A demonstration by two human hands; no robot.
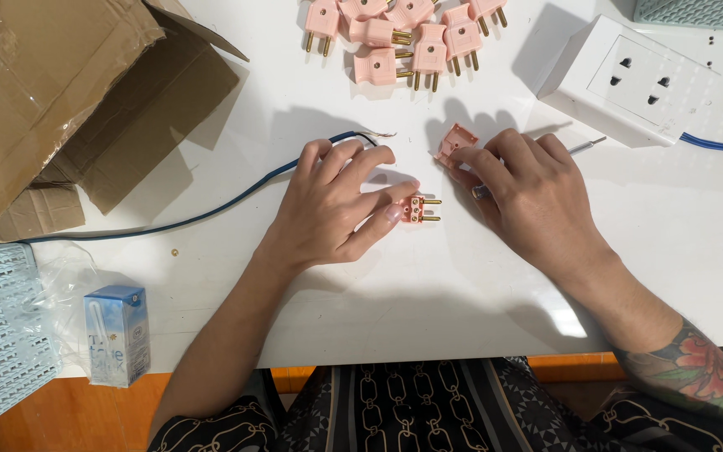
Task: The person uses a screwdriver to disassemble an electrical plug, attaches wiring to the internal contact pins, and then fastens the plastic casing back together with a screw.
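Left hand (336,205) pinches opened pink plug base (417,209) on white table (428,285). Right hand (529,197) grips plug cover (455,141), screwdriver (586,146) tucked underneath. Cardboard box (60,92) open, contents hidden.

plug pile (403,38) behind hands, socket box (629,79) right, carton (52,109) left

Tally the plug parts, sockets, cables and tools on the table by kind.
Assembled pink plugs: 8
Open plug base, at the left hand fingertips: 1
Loose plug cover, under the right hand fingers: 1
White socket box: 1
Blue cables: 2
Screwdriver, in the right hand: 1
Total: 14
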